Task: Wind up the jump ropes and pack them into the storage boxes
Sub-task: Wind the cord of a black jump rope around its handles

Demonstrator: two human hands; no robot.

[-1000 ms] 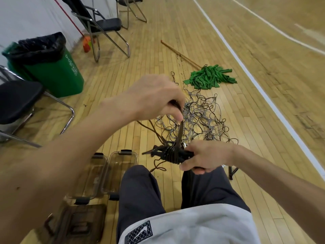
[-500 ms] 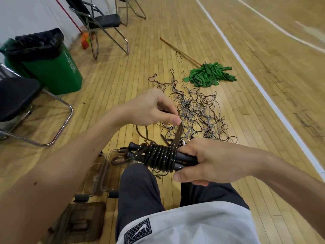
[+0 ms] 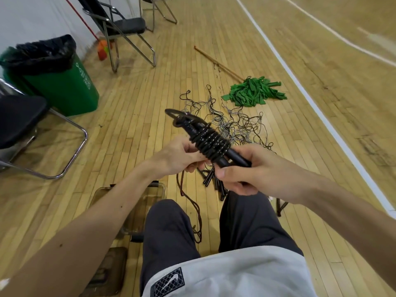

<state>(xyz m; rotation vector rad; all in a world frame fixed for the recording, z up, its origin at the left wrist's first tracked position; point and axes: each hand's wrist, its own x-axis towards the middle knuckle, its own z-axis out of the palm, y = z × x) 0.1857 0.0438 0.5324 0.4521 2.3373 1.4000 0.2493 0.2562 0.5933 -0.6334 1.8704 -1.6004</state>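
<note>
A black jump rope [image 3: 206, 139] is wound in tight coils around its two handles, tilted up and away to the left. My right hand [image 3: 246, 171] grips the near ends of the handles. My left hand [image 3: 182, 156] holds the bundle from below at the coils. A loose brown cord [image 3: 194, 207] hangs from the hands across my left leg. More black handles [image 3: 214, 182] lie on the floor under my hands. A tangle of unwound ropes [image 3: 235, 123] spreads on the floor beyond. A clear storage box [image 3: 126, 202] stands at my left knee, partly hidden by my forearm.
A brown box lid [image 3: 109, 273] lies on the floor at lower left. A green bin [image 3: 62, 82] and folding chairs [image 3: 128, 28] stand at the left. A green mop [image 3: 255, 92] with a wooden stick lies past the ropes. White court lines run on the right.
The wound bundle has swung from level to pointing up and away. My left hand dropped from pulling cord above the coils to holding the bundle from below.
</note>
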